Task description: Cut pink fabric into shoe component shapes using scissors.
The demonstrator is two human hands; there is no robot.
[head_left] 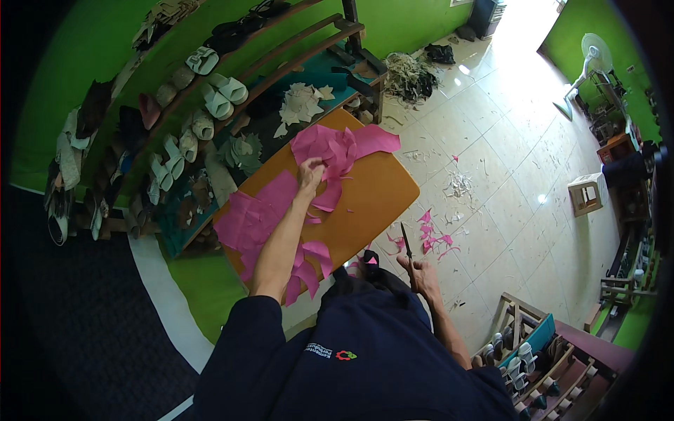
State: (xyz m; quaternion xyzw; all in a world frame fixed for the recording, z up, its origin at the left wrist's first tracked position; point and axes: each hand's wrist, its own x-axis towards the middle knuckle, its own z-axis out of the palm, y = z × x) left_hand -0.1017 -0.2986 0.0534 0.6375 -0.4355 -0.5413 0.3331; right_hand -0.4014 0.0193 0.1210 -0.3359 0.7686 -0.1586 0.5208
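My left hand (311,173) reaches over the orange-brown tabletop (379,200), its fingers curled at the edge of a heap of pink cut pieces (337,149). Thin and flexible, these look like sheet material. Under and beside my left forearm lies a second spread of pink pieces (256,217), some hanging over the near edge. Off the table's right side, my right hand (423,276) is closed around a dark, narrow, pointed blade (407,240) that points away from me. Its handle is hidden in my fist, so whether it is scissors or a knife I cannot tell.
Racks of shoes (225,95) stand along the left wall, with grey cut pieces (302,105) beside the table. Pink scraps (432,235) and pale shavings (460,184) litter the tiled floor. A stool (588,194) and a fan (595,52) are at right, another shoe rack (523,365) lower right.
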